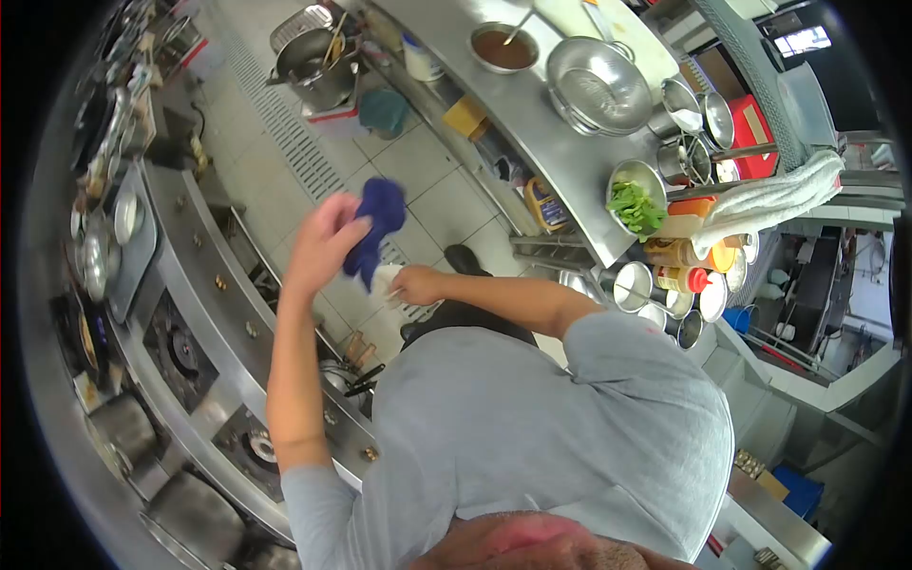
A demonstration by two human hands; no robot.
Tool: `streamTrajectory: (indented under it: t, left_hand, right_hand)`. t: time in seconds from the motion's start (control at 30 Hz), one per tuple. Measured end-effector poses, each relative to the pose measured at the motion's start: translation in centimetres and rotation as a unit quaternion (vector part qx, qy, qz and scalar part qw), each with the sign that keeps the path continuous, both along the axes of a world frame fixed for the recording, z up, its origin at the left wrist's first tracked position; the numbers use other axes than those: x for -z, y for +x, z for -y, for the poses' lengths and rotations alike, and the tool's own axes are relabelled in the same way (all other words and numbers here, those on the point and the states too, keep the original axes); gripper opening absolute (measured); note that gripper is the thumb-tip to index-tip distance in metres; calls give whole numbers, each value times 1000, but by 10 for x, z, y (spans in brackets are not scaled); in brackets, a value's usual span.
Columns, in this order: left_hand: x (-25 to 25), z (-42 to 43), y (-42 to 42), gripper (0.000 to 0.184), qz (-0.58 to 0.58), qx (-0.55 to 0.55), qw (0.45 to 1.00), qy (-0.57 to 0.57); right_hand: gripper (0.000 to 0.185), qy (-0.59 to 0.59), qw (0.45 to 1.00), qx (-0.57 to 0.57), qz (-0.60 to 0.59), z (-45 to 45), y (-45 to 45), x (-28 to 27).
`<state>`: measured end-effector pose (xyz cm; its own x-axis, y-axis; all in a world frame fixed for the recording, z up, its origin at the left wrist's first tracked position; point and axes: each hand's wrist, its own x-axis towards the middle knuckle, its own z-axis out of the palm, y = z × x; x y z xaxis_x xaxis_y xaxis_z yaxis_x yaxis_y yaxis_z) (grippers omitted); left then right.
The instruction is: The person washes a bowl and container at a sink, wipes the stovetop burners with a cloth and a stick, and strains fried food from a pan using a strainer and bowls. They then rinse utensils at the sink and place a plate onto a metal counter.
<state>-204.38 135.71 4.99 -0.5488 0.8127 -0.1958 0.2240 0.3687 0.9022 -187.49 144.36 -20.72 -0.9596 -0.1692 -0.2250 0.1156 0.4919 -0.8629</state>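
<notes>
My left hand (330, 239) is closed on a dark blue cloth (382, 217), with the thumb laid across it. The cloth bunches up beyond the fingers and its lower end hangs toward my right hand. My right hand (416, 284) is closed around a whitish, crumpled cloth (385, 281) just below the blue one. Whether the two cloths are joined or only touching, I cannot tell. Both hands are held in front of my body, above the tiled floor.
On the left runs a stove (180, 347) with burners and pans. To the right stands a steel counter (546, 104) with a colander (598, 85), a bowl of brown sauce (504, 47) and a bowl of green leaves (636, 199). A large pot (318, 71) stands ahead.
</notes>
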Motion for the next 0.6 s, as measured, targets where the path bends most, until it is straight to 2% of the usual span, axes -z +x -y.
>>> streamTrajectory:
  t: [0.1,0.13,0.17,0.2,0.23,0.27,0.3,0.33,0.37,0.4,0.43,0.5,0.57,0.6]
  left_hand:
    - [15,-135,8,31,-45,54,997,34]
    - [33,-178,17,30,-7,82,995,54]
    - [23,-215,33,32,-12,128,991,23]
    - [35,-248,45,37,-76,197,977,34]
    - [41,-268,62,43,-33,231,971,44]
    - [49,-279,80,47,-42,238,969,40]
    - [61,-283,90,47,-72,261,961,56]
    - [55,-274,94,40,-93,269,953,101]
    - [55,-259,93,35,-124,255,956,72]
    - [38,-236,82,37,-137,247,959,5]
    - [35,-211,62,41,-158,215,964,-14]
    - [48,-154,32,52,-184,145,971,-49]
    - [56,-98,5,64,-163,77,978,-102]
    - [51,-68,-3,69,-133,55,981,-132]
  right_hand:
    - [30,32,998,11,61,-64,12,-40]
    - [32,45,996,27,70,-79,18,-35]
    - [33,57,995,32,76,-89,21,-27]
    - [35,22,997,60,50,-101,27,-18]
    - [37,-19,997,75,27,-113,31,-13]
    - [34,-124,983,126,-46,-120,35,-15]
    - [36,-140,982,126,-16,-129,30,-28]
    - [37,-138,984,112,20,-136,24,-42]
    - [39,-136,984,98,55,-144,17,-59]
    - [38,-121,985,120,25,-145,10,-67]
    - [34,-100,979,175,-39,-137,7,-63]
    - [30,-102,978,177,-45,-138,-12,-66]
    - [30,-142,984,72,75,-155,-46,-102]
    - [28,-143,986,61,59,-146,-67,-129]
